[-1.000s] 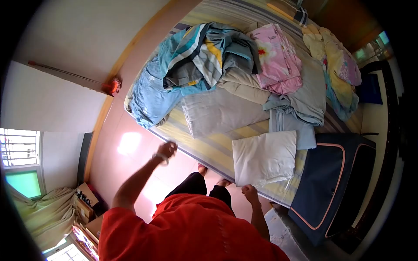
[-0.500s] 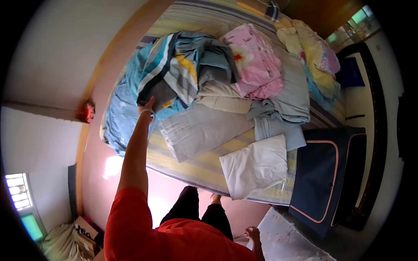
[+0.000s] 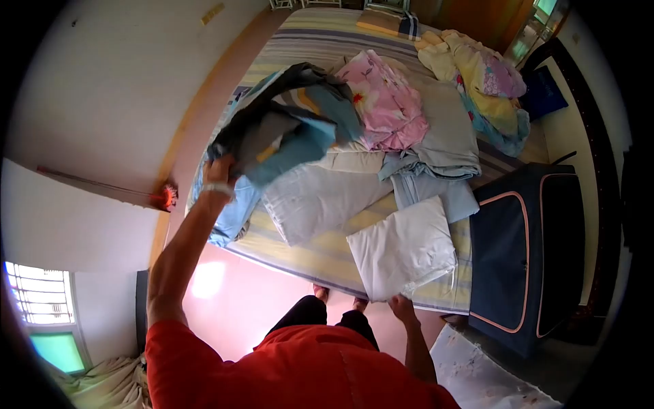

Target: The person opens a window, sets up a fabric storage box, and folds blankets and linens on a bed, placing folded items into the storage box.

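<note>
My left hand (image 3: 219, 172) is closed on an edge of the teal, grey and yellow striped bed cover (image 3: 300, 116), which is partly lifted and blurred by motion. Under it lies a light blue cloth (image 3: 235, 208) at the bed's left edge. Near the front edge of the bed is my right hand (image 3: 402, 307), its fingers curled and nothing visible in them. Just beyond that hand lies a folded white cloth (image 3: 402, 249); whether they touch I cannot tell. A grey folded cloth (image 3: 317, 201) lies between the striped cover and the white cloth.
A pink flowered cloth (image 3: 388, 105) and folded grey-green bedding (image 3: 446, 140) lie on the striped mattress (image 3: 293, 262). Yellow bedding (image 3: 487, 82) is bunched farther back. A dark blue storage bag (image 3: 501, 262) stands at the right. The wall (image 3: 122, 88) rises on the left.
My left hand has pulled and lifted the striped cover's edge, uncovering less of its stripes and more teal. My right hand has moved up and forward toward the white cloth. The view has shifted slightly.
</note>
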Tool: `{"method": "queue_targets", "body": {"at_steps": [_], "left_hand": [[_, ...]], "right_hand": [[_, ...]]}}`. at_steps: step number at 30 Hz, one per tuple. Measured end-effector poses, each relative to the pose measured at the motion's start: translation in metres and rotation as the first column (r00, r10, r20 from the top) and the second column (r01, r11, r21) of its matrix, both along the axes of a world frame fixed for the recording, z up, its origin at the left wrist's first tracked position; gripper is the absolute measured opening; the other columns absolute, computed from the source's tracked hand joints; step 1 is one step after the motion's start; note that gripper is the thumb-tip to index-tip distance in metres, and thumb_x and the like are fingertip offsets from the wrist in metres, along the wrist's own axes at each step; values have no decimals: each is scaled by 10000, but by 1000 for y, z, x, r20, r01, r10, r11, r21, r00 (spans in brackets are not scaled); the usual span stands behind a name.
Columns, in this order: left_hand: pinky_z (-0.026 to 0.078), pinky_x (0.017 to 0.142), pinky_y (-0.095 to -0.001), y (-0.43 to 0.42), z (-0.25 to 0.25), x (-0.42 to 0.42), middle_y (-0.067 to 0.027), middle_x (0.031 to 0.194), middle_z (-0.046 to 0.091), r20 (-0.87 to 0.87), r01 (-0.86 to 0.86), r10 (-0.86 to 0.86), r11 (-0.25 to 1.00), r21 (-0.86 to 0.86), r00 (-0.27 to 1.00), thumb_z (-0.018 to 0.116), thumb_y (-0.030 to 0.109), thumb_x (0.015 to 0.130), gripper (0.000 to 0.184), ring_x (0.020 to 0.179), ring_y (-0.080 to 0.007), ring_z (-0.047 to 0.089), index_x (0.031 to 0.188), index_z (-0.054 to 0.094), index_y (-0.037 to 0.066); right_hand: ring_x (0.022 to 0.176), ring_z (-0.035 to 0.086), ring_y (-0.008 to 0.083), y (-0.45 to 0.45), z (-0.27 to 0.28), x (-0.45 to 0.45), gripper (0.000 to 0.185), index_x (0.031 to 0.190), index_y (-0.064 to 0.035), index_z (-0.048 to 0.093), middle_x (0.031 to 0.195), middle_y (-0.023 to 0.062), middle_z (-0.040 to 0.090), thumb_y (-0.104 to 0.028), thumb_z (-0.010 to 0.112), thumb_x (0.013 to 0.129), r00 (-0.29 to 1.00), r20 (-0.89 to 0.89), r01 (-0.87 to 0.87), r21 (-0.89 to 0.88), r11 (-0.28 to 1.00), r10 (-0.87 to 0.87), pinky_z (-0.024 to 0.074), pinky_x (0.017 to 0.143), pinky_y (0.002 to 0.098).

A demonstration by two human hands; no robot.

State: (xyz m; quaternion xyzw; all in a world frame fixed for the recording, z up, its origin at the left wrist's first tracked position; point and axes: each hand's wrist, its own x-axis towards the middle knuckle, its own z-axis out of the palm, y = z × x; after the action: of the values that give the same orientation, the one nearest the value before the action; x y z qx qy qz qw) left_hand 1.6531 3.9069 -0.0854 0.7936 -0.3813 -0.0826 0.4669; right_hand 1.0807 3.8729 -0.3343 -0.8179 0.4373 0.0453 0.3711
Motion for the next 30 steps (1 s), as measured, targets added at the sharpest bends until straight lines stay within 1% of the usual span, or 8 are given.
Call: {"method": "queue_targets", "body": {"at_steps": [1, 3, 7, 10, 11, 17, 22, 30], "left_hand": [[396, 640, -363, 22, 35, -45, -99, 694, 572, 624, 61, -123, 991, 120, 772, 616, -4, 605, 161, 699, -279, 522, 736, 553, 63], [393, 586, -321, 66, 33, -99, -46, 664, 539, 158, 106, -110, 994, 29, 981, 582, -5, 629, 119, 646, -195, 492, 714, 549, 71], [395, 534, -260, 125, -11, -218, 47, 647, 512, -744, -96, 67, 995, 4, 665, 544, -14, 642, 105, 590, -61, 443, 702, 556, 72], [452, 614, -280, 128, -45, -267, -91, 812, 622, -285, 174, -77, 927, 333, 956, 574, 4, 652, 277, 680, -129, 557, 929, 572, 15], [434, 549, -368, 109, -27, -282, -221, 702, 558, -234, 152, -63, 912, 382, 970, 583, 69, 643, 127, 644, -361, 555, 758, 555, 22], [397, 519, -381, 63, -18, -323, -173, 717, 488, 114, 181, -195, 976, 117, 974, 609, 23, 638, 145, 646, -350, 515, 728, 497, 1], [415, 523, -361, 65, -3, -335, -154, 701, 477, 29, 412, -418, 903, 124, 908, 601, 26, 604, 177, 603, -323, 517, 748, 500, 14], [477, 600, -359, 59, -18, -386, -181, 859, 521, -104, 744, -741, 639, 196, 664, 569, 52, 699, 239, 742, -339, 561, 915, 489, -12]], "right_hand": [[724, 558, 369, -13, 5, 13, 202, 782, -26, 542, 760, 201, 576, -226, 547, 751, 993, 82, 83, 80, 993, -90, 454, 635, 430], [721, 584, 329, -31, 22, 43, 187, 765, -18, 537, 750, 163, 596, -205, 547, 766, 985, 161, 70, -5, 998, -68, 474, 620, 395], [777, 600, 210, -51, 52, 95, 266, 944, -17, 511, 854, 95, 588, -261, 471, 847, 745, 123, 234, 872, 431, -655, 507, 635, 335], [786, 597, 225, -52, 52, 119, 364, 1009, -27, 472, 900, 122, 574, -354, 457, 851, 731, 189, 21, 954, 298, -656, 509, 637, 350], [772, 598, 224, -52, 51, 127, 376, 995, -42, 473, 878, 115, 577, -386, 465, 842, 778, 185, 4, 954, 299, -600, 512, 624, 354], [796, 577, 216, -40, 79, 157, 490, 1035, -64, 446, 913, 108, 567, -504, 420, 822, 769, 104, -8, 988, 153, -631, 492, 644, 361], [896, 543, 235, -79, 106, 158, 752, 1180, -52, 410, 1027, 112, 546, -667, 373, 748, 681, 367, -407, 909, 89, -634, 441, 771, 369], [1122, 382, 248, -141, 125, 194, 815, 1270, -12, 319, 1237, 139, 408, -533, 591, 704, 640, 301, -165, 953, 256, -707, 293, 944, 350]]}}
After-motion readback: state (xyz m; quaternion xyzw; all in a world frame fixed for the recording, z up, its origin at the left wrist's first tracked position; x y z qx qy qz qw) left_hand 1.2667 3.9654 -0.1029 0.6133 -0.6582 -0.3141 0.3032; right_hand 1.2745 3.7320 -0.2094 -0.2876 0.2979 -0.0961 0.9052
